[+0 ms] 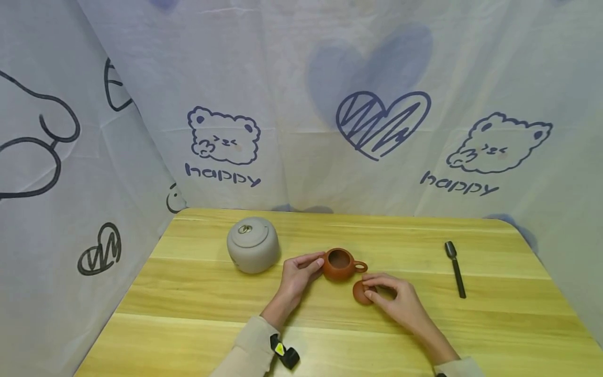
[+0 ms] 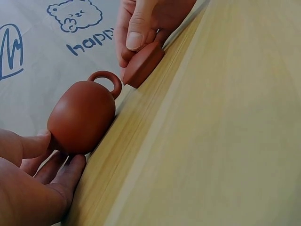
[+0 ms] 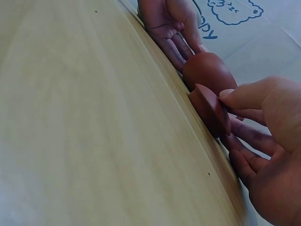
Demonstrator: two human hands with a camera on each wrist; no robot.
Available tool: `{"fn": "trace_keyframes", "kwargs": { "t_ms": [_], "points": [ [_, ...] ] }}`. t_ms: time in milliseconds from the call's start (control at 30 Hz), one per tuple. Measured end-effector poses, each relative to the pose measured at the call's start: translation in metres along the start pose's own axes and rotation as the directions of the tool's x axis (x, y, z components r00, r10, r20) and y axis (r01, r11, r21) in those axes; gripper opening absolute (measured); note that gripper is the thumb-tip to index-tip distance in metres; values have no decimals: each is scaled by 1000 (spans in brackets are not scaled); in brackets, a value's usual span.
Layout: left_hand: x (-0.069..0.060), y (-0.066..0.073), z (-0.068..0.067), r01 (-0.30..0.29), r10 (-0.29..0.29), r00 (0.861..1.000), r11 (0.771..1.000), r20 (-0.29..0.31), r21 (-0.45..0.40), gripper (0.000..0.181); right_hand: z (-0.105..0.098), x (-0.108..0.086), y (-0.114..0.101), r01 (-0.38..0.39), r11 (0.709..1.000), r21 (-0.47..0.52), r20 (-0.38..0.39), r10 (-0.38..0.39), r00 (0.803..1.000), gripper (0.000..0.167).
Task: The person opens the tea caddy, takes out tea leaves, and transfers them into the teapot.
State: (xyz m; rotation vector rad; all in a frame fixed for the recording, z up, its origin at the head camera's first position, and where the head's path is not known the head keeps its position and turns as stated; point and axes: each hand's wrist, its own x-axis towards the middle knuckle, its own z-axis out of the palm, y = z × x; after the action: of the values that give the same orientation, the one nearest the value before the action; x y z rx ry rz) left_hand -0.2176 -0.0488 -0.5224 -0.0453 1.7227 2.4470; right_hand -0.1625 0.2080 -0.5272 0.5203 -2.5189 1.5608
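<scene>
A small reddish-brown clay teapot stands uncovered on the wooden table, its loop handle pointing right. At its left side, my left hand pinches the spout end between thumb and fingers; the left wrist view shows the pot body upright there. Just in front of the handle is the matching teapot lid. My right hand holds this lid by its top, thumb and fingers closed about the knob, which they mostly hide. Low at the tabletop, the lid appears in the right wrist view, apart from the pot's opening.
A grey lidded jar with a small ring on top stands left of the teapot. On the right lies a dark scoop with a long handle. Behind the wooden table hangs a printed white cloth.
</scene>
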Motion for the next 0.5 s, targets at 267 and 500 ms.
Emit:
{"fn": "trace_keyframes", "kwargs": {
  "t_ms": [267, 500],
  "points": [
    [-1, 2, 0, 4, -3, 1000, 1000, -4, 7, 30, -1, -1, -3, -23, 1000, 21, 5, 23, 1000, 17],
    [-1, 6, -2, -49, 49, 999, 996, -1, 78, 28, -3, 0, -5, -6, 999, 48, -24, 8, 1000, 16]
  ]
}}
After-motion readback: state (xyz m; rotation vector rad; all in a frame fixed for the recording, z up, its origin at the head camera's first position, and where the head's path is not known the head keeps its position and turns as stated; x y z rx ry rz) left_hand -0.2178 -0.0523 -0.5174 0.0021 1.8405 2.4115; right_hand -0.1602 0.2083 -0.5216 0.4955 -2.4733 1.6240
